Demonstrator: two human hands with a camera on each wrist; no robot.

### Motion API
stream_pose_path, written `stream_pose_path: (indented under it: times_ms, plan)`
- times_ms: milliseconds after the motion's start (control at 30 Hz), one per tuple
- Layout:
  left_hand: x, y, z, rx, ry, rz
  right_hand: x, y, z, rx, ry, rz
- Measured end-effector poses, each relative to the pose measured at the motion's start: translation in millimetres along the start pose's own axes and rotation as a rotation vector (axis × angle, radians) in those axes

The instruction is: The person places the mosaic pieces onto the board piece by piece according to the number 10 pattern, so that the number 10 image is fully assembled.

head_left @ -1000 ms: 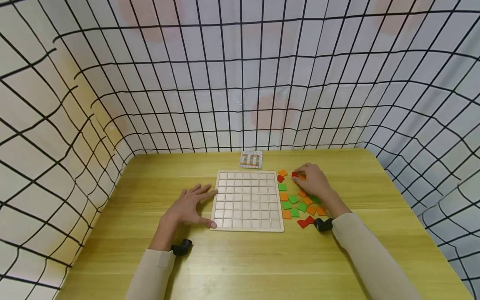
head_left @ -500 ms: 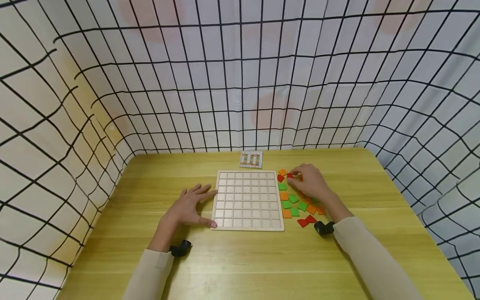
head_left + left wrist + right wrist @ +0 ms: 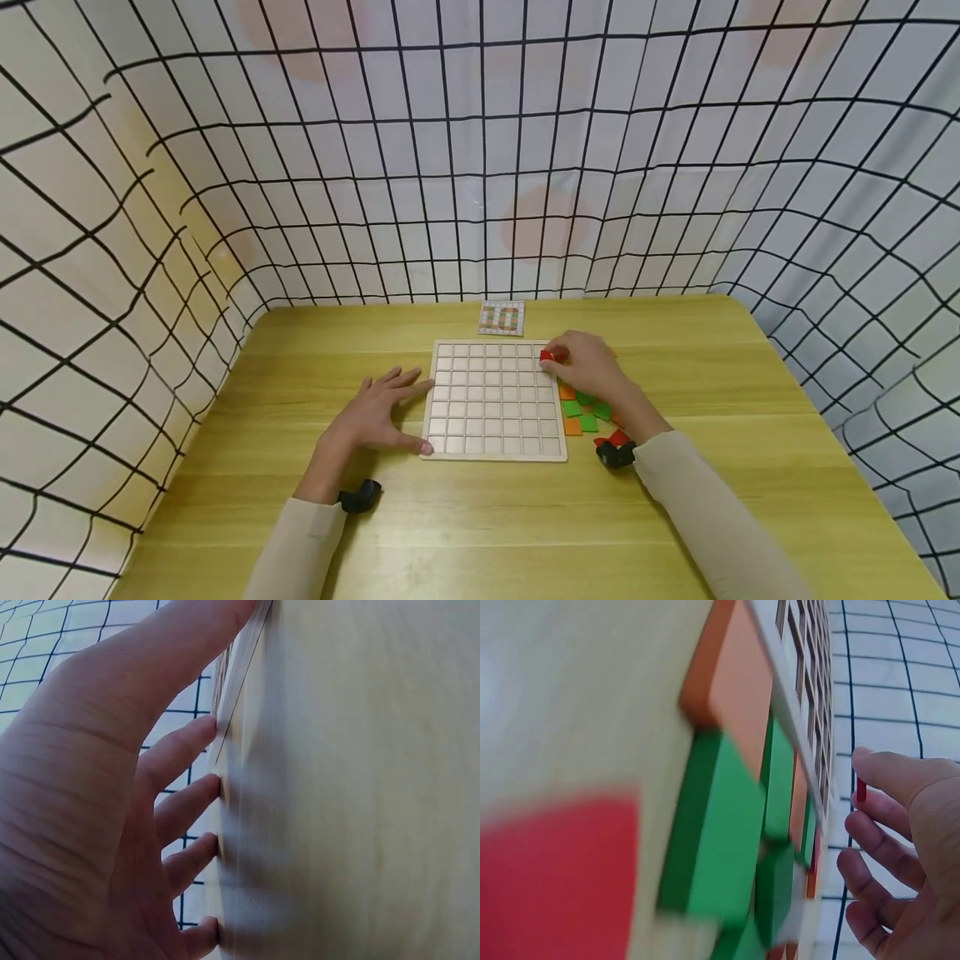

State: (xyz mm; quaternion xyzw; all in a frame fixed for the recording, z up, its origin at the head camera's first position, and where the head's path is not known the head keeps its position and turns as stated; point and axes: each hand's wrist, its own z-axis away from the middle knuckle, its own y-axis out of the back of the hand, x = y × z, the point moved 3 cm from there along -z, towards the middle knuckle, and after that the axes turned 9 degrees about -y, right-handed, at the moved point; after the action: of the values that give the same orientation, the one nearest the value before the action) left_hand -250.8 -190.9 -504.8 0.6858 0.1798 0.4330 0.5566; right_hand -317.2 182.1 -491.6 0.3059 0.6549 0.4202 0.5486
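Observation:
A pale wooden grid board (image 3: 493,400) lies flat on the table with bare cells. My left hand (image 3: 378,414) is spread at the board's left side, thumb at the near-left corner and index fingertip at the left edge. In the left wrist view the fingers (image 3: 187,806) are extended, their tips on the table surface. My right hand (image 3: 588,364) pinches a small red square tile (image 3: 547,356) between thumb and fingers, over the board's far-right corner. The right wrist view shows that red tile (image 3: 861,790) edge-on, held up off the table.
Loose green tiles (image 3: 589,424), orange tiles (image 3: 573,427) and red tiles (image 3: 618,437) lie right of the board, partly hidden by my right hand and wrist. A small printed pattern card (image 3: 502,318) lies behind the board. Black-gridded white fabric (image 3: 480,167) walls the table's back and sides.
My right hand has carried the red tile leftward from the loose tiles to over the board's far-right corner. My left hand has stayed in place at the board's left edge.

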Motion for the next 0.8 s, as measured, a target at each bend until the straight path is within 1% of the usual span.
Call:
stream_pose_path:
  times_ms: [167,300,467,633,800]
  plan:
    - [-1.0,-0.4,0.2,-0.009,0.014,-0.006,-14,-8,-6,-0.004,0.033,0.006]
    - [-1.4,-0.9,0.6,-0.008,0.017,0.0,-20,-14,-10,-0.002,0.036,0.027]
    - [-0.8,-2.6,0.0,-0.01,0.021,0.005,-22,-18,-10,-0.023,0.019,0.027]
    - [0.5,-1.4,1.4,-0.011,0.023,0.014,-24,-20,-11,-0.042,-0.005,0.004]
    - [0.5,-1.2,0.8,-0.007,0.023,0.018,-22,-22,-11,-0.034,-0.01,-0.036]
